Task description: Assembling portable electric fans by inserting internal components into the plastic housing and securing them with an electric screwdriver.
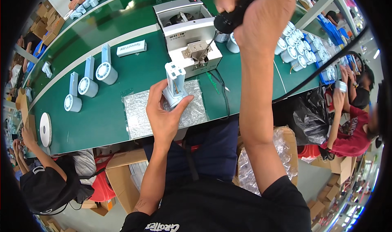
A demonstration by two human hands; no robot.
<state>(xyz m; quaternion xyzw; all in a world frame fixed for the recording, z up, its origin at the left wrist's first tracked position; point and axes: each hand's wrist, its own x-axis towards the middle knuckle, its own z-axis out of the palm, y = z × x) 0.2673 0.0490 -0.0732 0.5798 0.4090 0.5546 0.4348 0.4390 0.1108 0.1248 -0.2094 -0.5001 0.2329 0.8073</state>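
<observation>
My left hand [163, 117] grips a pale blue plastic fan body [175, 73], its hollow handle end tilted up toward the far side. The thumb and fingers wrap round its lower part, above a silvery bubble-wrap mat [141, 113]. Raised high at the right, my right hand [263, 22] is closed round a black electric screwdriver [234, 17]; the picture's upper edge cuts off part of both. The screwdriver's thin bit slants down to the front outlet of a pale grey screw feeder [185, 38]. Whether the bit holds a screw is too small to tell.
Three pale blue fans [87, 87] lie on the green table [98, 122] at the left, near a white box [131, 48] and a white disc [45, 129]. Many round fan parts [298, 48] stand at the right. A black cable [310, 79] crosses there. Co-workers sit on both sides.
</observation>
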